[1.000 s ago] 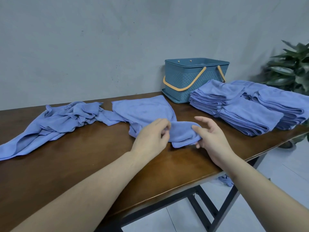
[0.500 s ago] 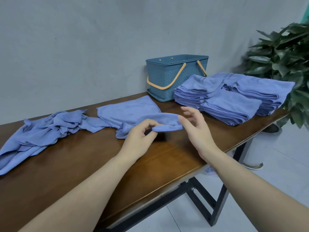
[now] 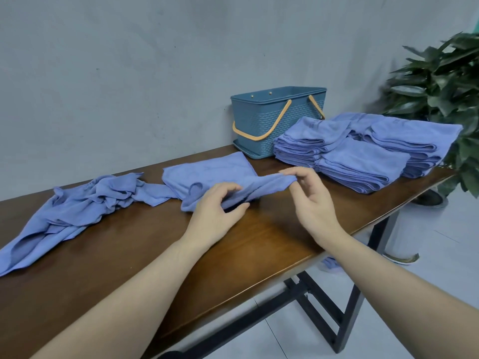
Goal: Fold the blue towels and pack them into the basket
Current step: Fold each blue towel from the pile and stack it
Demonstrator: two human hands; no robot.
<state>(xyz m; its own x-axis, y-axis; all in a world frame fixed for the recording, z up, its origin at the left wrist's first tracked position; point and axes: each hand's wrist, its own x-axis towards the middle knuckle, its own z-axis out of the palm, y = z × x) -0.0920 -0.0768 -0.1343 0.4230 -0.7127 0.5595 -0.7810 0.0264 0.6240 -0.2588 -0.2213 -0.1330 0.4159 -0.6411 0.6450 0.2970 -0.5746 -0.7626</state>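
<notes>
the woven-pattern blue plastic basket (image 3: 274,123) with tan handles stands at 12 o'clock on the wooden table (image 3: 129,268); its inside is hidden. folded towel stacks (image 3: 363,149) lie at 2 o'clock and a crumpled heap (image 3: 85,200) at 10. the left hand (image 3: 217,213) and right hand (image 3: 311,195) each pinch the soft blue towel (image 3: 207,174) at centre.

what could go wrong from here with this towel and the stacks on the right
1. The right hand pinches only a corner of the towel, so that thin grip may slip and leave the fold crooked.
2. The towel's left end lies against the crumpled pile; lifting it could drag that pile along.
3. The folded stacks sit near the table's right edge, with one reaching past it, so a nudge might tip towels to the floor. The basket stands behind them, so reaching it risks that.
</notes>
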